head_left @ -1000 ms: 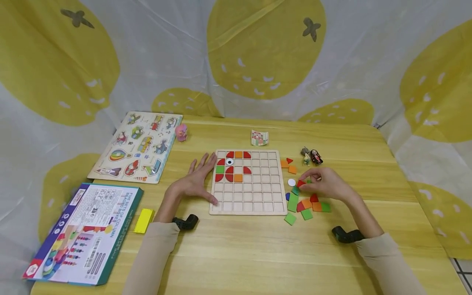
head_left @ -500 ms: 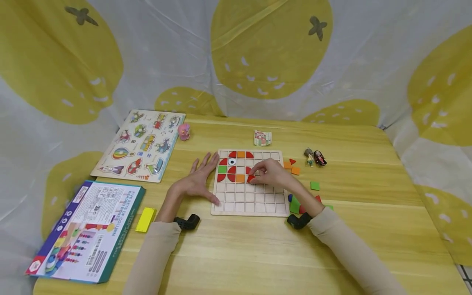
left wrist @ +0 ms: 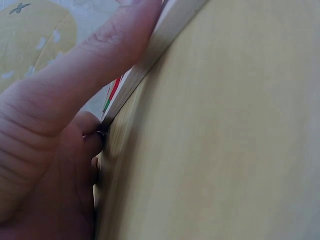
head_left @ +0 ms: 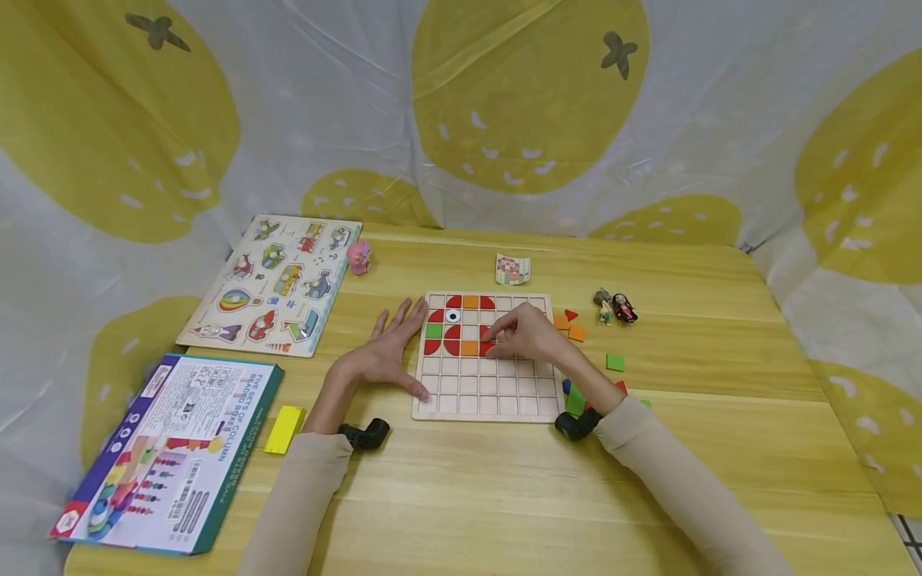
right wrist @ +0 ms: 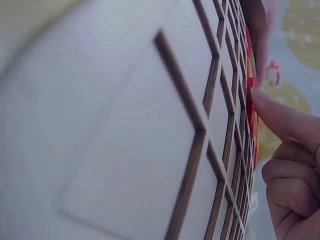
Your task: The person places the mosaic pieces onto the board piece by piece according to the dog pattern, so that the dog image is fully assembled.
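Observation:
My left hand (head_left: 382,352) rests along the left edge of the wooden grid board (head_left: 497,388), fingers spread and thumb near its lower corner. In the left wrist view the thumb (left wrist: 75,85) lies against the board's side. With thumb and forefinger, my right hand (head_left: 531,334) pinches a red tile (right wrist: 251,95) at a cell right of an orange tile (head_left: 470,348). Its other fingers are curled. Red curved tiles, a green square (head_left: 434,330), another orange tile (head_left: 471,302) and a black-and-white eye disc (head_left: 452,316) fill upper-left cells. The right hand hides part of the board.
Loose tiles, including a green square (head_left: 615,362) and orange one (head_left: 577,334), lie right of the board, some behind the right forearm. A pattern card (head_left: 512,270), small dolls (head_left: 623,309), pink figure (head_left: 358,258), picture puzzle (head_left: 270,280), box (head_left: 173,452) and yellow block (head_left: 284,430) surround it.
My right hand has moved left from the loose tiles onto the board, bringing a red tile to a cell; over the last half second it barely shifts. The left hand stays put.

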Tool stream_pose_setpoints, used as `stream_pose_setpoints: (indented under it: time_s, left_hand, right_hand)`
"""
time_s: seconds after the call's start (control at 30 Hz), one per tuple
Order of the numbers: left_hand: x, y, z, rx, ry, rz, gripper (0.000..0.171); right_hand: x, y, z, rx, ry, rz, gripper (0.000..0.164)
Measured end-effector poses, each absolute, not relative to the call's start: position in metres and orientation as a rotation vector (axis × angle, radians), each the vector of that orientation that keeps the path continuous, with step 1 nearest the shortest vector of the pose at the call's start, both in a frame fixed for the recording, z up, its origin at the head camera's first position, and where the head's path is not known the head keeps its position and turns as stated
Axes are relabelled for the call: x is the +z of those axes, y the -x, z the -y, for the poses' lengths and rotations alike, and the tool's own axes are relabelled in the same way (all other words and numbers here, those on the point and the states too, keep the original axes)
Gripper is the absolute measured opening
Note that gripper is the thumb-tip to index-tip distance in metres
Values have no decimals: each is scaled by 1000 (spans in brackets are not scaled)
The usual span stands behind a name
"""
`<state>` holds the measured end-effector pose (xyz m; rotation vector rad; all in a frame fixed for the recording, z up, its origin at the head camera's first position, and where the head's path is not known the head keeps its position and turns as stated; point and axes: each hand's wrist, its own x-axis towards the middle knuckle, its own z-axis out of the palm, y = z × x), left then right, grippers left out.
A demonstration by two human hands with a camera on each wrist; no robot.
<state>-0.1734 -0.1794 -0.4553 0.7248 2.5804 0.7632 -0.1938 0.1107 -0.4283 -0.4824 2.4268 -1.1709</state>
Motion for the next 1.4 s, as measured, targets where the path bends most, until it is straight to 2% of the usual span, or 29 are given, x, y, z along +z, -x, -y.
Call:
stream_pose_setpoints:
  time_s: [0.6,0.83,1.2,1.4]
  left_hand:
    - [-455,173,180,782,-724,-2582,147]
    - [-455,173,181,773,-720,-2580,147]
    - [-455,173,178,782,-725,-2581,147]
    - [-455,173,179,779,-720,-2581,148]
  right_hand:
    - [-425,199,-109,-1085,524,-2414,20]
    - [-422,202,-107,-1017,612,-2466,17]
    - [-427,209,-110,-1101,596,-2374,16]
    - [-419,203,-128,-1141,592,-2416,19]
